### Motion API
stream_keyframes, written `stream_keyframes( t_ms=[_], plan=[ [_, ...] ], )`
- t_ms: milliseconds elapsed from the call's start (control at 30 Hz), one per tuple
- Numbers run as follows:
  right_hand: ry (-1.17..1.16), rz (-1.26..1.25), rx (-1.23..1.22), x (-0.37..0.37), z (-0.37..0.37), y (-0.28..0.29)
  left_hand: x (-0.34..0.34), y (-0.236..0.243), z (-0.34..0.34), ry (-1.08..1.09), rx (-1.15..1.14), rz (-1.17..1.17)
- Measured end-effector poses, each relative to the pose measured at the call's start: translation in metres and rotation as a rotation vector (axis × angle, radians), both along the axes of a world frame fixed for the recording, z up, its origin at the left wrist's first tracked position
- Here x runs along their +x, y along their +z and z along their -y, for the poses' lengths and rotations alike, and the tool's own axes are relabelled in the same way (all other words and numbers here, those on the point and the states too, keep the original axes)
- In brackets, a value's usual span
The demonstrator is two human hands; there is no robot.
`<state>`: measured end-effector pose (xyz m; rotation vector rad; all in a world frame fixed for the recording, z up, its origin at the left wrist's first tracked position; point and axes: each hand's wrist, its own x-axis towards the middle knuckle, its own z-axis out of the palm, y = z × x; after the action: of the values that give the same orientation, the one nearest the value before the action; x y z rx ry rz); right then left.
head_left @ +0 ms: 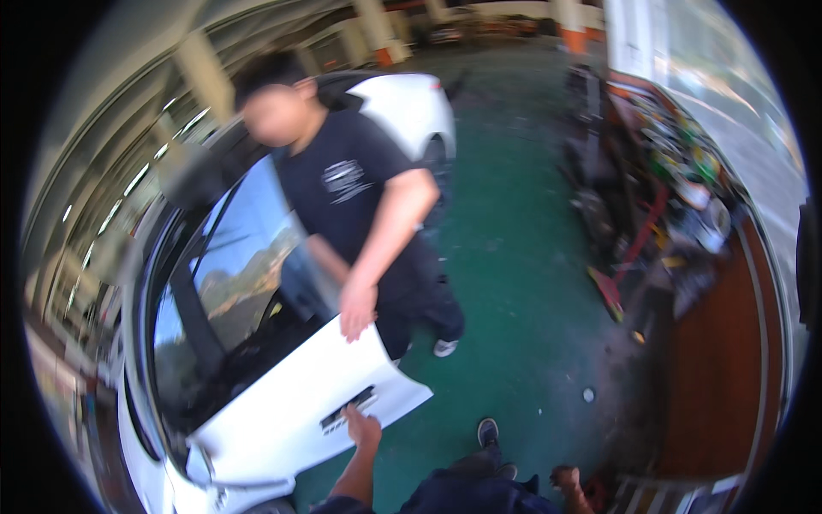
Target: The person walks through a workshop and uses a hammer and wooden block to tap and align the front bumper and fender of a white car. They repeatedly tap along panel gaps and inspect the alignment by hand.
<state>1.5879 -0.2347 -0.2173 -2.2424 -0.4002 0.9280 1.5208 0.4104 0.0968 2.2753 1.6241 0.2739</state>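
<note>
A white car door panel (282, 420) slants across the lower left beside the white car, a dark handle recess (348, 409) in its face. My left hand (363, 428) reaches up from below, its fingers closed at the door handle in that recess. Off to the lower right hangs my right hand (565, 477), apart from the door; its fingers are small and blurred. Across from me, a person in a dark T-shirt (351, 180) rests a hand (358, 310) on the panel's upper corner.
The car's glass (244, 248) spans the left, and its white rear (407, 107) shows farther back. Along the right lie heaped tools and parts (676, 171) beside a brown board (719, 360). A small round object (588, 395) lies on the green floor (505, 257).
</note>
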Motion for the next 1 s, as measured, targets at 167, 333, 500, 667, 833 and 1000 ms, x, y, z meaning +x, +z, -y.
stream_keyframes(
  t_ms=[167, 333, 500, 667, 833, 1000],
  plan=[
    [-0.843, -0.412, 0.06, 0.05, -0.027, 0.062, 0.023, 0.012, -0.041, 0.107, -0.057, 0.032],
    [-0.702, -0.328, -0.034, 0.097, -0.029, 0.095, 0.044, 0.034, -0.112, 0.082, -0.094, -0.037],
    [-0.564, -0.236, -0.09, 0.158, -0.025, 0.079, 0.07, 0.022, -0.138, 0.117, 0.107, 0.084],
    [0.68, 0.603, -0.524, 0.204, 0.002, 0.014, 0.04, -0.098, -0.004, -0.207, -0.17, -0.065],
    [0.695, 0.59, -0.187, 0.248, 0.004, 0.002, -0.058, -0.182, 0.208, -0.188, -0.53, -0.088],
    [0.781, 0.251, -0.258, 0.266, 0.006, 0.076, -0.153, -0.199, 0.27, -0.489, -0.798, -0.376]
  ],
)
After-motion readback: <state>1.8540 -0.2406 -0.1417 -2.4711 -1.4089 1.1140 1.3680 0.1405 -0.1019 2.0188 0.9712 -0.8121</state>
